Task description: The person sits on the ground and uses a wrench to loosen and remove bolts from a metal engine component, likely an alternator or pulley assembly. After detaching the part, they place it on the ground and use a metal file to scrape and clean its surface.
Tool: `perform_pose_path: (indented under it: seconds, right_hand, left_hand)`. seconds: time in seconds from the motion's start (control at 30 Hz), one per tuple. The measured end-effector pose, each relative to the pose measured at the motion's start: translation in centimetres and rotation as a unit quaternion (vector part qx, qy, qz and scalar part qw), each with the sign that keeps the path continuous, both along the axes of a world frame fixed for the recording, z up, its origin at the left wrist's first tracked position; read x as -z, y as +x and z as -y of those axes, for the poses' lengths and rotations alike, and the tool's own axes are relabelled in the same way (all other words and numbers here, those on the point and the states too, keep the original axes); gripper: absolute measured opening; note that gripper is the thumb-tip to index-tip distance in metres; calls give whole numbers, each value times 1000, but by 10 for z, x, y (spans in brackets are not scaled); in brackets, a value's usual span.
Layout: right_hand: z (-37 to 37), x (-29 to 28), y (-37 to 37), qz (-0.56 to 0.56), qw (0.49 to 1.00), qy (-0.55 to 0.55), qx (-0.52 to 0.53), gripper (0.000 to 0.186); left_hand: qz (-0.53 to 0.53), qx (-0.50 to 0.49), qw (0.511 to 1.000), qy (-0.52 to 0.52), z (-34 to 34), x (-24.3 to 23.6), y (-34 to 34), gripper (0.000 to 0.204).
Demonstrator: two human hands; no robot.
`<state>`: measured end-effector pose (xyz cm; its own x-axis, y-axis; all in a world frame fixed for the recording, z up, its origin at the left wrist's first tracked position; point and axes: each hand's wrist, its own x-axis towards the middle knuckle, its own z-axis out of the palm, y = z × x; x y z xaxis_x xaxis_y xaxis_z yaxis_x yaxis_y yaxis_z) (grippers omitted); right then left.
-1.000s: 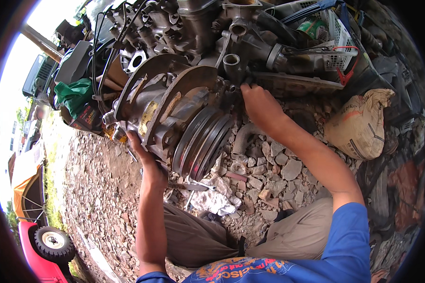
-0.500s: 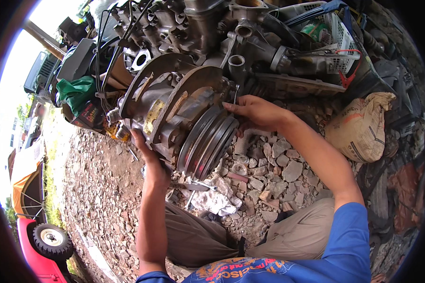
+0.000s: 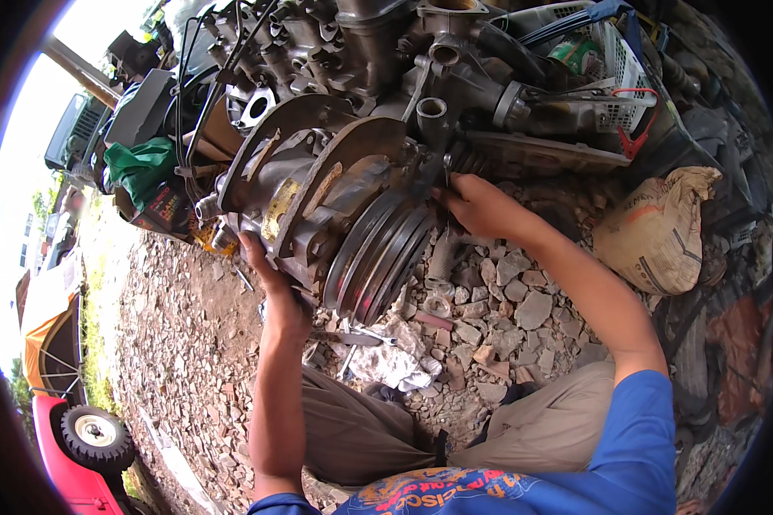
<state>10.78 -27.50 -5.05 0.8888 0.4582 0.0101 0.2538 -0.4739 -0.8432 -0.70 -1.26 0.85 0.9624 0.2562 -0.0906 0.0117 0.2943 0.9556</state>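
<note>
A heavy grey metal unit [image 3: 305,232], looking like a compressor, rests tilted against the engine [image 3: 343,60], with curved bracket plates around it. On its near right end is a dark grooved pulley [image 3: 382,262]. My left hand [image 3: 279,292] grips the unit's lower left side, thumb up along the casing and fingers hidden beneath. Just right of the pulley, my right hand [image 3: 481,206] is closed in a pinch. A thin, shiny metal rod [image 3: 447,165] stands up from its fingertips; its lower end is hidden, so its kind is unclear.
Below the unit, a white rag [image 3: 395,360] and an open-end wrench [image 3: 365,339] lie on broken stones. At right stand a paper cement sack [image 3: 657,232] and a white plastic basket [image 3: 623,77]. A green cloth [image 3: 139,167] hangs over a box on the left.
My right hand has shifted slightly right, away from the pulley, with the thin rod at its fingertips. My left hand and the metal unit have hardly moved.
</note>
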Motion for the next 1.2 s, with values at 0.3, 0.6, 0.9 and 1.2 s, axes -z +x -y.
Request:
perform_pose_path:
  seconds: [0.3,0.6,0.9,1.2]
  right_hand:
    - [-14,-18,-5,-283,915,266,-110,35]
    - [-12,0,-2,176,975,-109,82,15]
    - [-5,-9,-3,-121,980,141,-74,28]
    - [-23,-9,-4,-312,883,339,-83,36]
  left_hand:
    - [24,-18,999,-11,-9,11,3,85]
    - [9,18,1000,20,-8,3,-1,91]
    - [14,28,1000,-4,-13,9,-1,89]
    - [33,19,998,-43,-2,9,0,84]
